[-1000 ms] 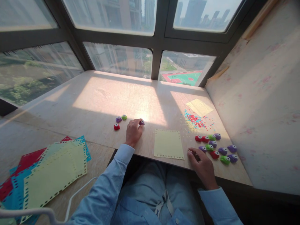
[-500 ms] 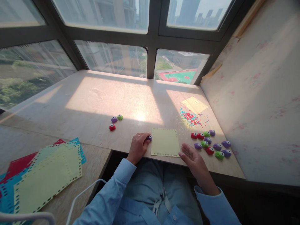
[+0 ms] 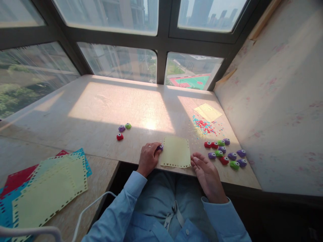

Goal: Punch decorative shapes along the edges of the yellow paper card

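Note:
A pale yellow sheet of paper lies at the table's front edge, with small shapes punched along its borders. My left hand is closed around a small purple craft punch at the sheet's left edge. At the lower right edge of the sheet, my right hand has its thumb and fingers drawn together on the paper, which bows slightly there. Several red, green and purple craft punches sit to the right of that hand. Three more punches, among them a red one, stand left of centre.
Punched-out confetti is scattered near another yellow paper piece at the back right. Bordered yellow, blue and red sheets are piled at lower left beside a white cable. Windows line the back; a wall bounds the right.
My right hand has moved in to the left and its fingers have closed at the sheet's right edge, which now bows. My left hand keeps the purple punch at the left edge.

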### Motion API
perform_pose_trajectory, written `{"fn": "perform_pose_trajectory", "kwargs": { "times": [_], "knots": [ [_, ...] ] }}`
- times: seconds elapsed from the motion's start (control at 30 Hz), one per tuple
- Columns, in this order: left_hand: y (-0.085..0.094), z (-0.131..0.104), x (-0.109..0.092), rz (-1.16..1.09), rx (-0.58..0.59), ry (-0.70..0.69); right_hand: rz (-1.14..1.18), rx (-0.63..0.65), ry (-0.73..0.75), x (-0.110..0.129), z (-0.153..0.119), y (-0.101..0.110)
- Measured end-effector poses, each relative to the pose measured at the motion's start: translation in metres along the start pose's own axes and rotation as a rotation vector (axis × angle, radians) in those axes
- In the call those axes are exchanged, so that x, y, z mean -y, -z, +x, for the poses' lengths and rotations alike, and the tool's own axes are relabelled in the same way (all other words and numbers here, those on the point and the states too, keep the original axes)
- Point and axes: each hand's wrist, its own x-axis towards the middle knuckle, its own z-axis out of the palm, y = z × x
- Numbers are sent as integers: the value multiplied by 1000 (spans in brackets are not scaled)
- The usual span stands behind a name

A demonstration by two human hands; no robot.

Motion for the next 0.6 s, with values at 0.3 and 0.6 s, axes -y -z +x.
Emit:
{"fn": "perform_pose_trajectory", "kwargs": {
  "times": [0.3,0.6],
  "knots": [
    [1,0,-1,16,9,-1,-217,15,-46,4,23,-4],
    [0,1,0,17,5,-6,-622,40,166,-1,42,13]
  ]
}}
